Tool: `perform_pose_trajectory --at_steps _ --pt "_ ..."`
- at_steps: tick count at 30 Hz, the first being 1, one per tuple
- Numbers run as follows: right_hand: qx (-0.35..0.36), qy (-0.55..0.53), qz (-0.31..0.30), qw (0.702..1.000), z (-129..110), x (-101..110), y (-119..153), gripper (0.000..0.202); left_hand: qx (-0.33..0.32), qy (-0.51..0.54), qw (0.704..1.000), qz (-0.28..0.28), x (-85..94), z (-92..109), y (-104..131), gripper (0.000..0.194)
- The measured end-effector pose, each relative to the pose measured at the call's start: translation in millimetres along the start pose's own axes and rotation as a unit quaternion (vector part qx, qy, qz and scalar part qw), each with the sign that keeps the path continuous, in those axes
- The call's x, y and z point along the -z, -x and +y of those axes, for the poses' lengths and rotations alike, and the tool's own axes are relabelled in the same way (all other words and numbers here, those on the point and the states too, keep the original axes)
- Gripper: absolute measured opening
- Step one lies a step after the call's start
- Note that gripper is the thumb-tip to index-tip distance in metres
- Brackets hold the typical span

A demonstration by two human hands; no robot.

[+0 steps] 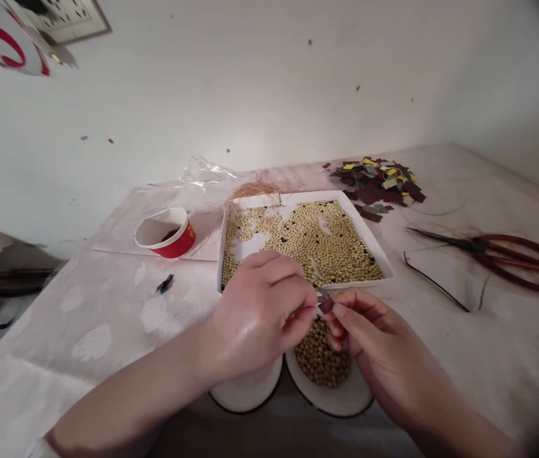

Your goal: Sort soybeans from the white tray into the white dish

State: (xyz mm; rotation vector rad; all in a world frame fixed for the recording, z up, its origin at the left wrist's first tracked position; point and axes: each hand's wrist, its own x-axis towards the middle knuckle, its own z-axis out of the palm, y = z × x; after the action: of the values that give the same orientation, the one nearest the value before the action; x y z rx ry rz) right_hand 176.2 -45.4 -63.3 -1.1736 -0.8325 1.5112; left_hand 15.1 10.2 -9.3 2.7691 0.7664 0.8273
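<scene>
My left hand [266,312] is closed in a pinch just above the front edge of the white box; whatever its fingertips hold is too small to make out. Close beside it, my right hand [374,331] grips a small dark reddish-brown square piece [326,306] between thumb and fingers. The fingertips of both hands almost meet. Below them, a white plate [340,404] bears a heap of brownish-gold beads [324,356]. A second white plate [245,391] is partly covered by my left hand. Pale yellow beads [340,245], with a few dark bits, lie in the white box [384,264].
Scissors [512,254] and a bent dark strip [436,286] lie at right. Behind are a pile of coloured square pieces [384,181], a copper-coloured wire bundle [254,189] and clear plastic [207,172]. A red-and-white paper cup [183,242] and a small dark bundle [165,284] sit left.
</scene>
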Motion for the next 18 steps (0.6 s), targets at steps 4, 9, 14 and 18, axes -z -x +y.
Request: perform_pose_trajectory --at_steps 4,9,14,18 --pt "0.027 -0.058 0.031 0.997 -6 1 -1 0.013 -0.026 0.025 0.998 -0.060 -0.6 -1 0 0.011" --pt "0.022 -0.073 0.046 0.996 -6 1 -1 0.012 0.088 -0.086 0.991 -0.051 -0.5 -35 1 0.011" --pt "0.028 -0.066 0.030 0.997 -3 1 -1 0.011 0.156 -0.167 0.959 -0.165 -7.5 -66 5 0.012" --pt "0.025 -0.062 0.030 0.997 -2 2 -1 0.012 0.156 -0.179 0.951 -0.200 -16.1 -69 6 0.009"
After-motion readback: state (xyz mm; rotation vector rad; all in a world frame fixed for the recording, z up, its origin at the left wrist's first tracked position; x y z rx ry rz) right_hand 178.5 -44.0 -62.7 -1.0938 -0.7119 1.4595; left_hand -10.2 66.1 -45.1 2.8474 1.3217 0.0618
